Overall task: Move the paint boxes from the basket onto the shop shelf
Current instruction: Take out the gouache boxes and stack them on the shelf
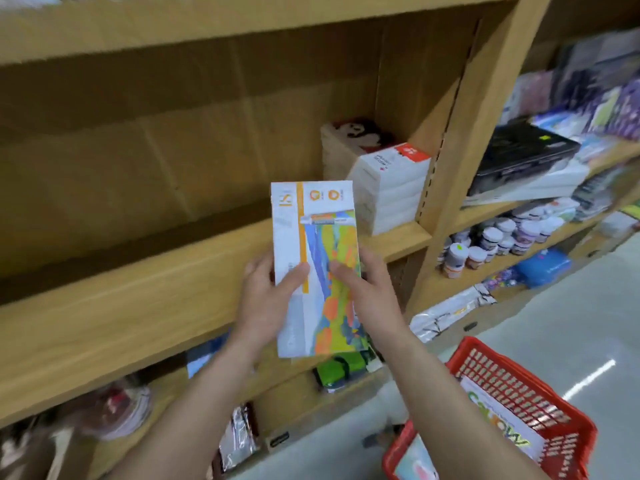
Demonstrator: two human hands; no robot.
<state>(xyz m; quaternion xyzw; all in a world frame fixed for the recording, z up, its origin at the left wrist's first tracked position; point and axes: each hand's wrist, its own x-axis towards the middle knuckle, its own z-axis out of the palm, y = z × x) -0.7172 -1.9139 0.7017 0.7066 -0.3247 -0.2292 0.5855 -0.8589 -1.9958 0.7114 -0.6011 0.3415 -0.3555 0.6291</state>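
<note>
I hold a flat paint box point(313, 237), white with a colourful painted panel and a picture of a tube, upright in front of the wooden shelf point(138, 306). My left hand point(266, 299) grips its lower left edge with the thumb on the front. My right hand point(363, 289) grips its lower right edge the same way. The red plastic basket point(519, 386) stands low at the right, partly behind my right forearm, with more boxes point(498, 420) lying in it.
A stack of white boxes point(388, 192) with a red-topped one sits at the right end of the shelf, a brown pack behind it. The rest of that shelf board is bare. The neighbouring unit holds small paint jars point(498, 240) and dark boxes. Goods fill the lower shelves.
</note>
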